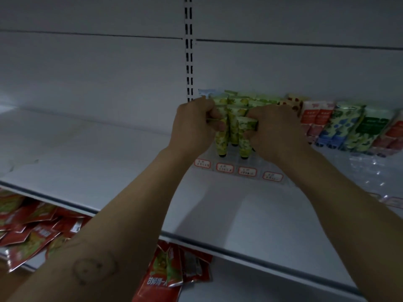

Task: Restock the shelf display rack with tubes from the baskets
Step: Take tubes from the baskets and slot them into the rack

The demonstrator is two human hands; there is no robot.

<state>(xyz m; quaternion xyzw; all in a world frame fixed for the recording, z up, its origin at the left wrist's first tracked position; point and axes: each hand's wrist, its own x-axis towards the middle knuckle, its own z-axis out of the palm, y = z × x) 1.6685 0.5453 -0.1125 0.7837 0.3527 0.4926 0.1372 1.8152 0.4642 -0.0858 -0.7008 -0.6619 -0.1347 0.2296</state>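
Observation:
A clear plastic display rack (235, 162) with red price labels stands on the white shelf (98, 153). Yellow-green tubes (234, 118) stand cap-down in its left rows. My left hand (194, 127) grips the leftmost green tubes, fingers curled round them. My right hand (274, 131) grips the green tubes from the right side. Further right, red and white tubes (314, 118), blue-patterned tubes (342, 127) and dark green tubes (370, 131) fill the rack. No basket is in view.
The shelf's left half is bare white board. A slotted upright (188, 51) runs up the back panel. On the shelf below lie red snack packets (32, 227), with more red packets (168, 271) under my arms. Crinkled clear plastic (370, 171) lies at right.

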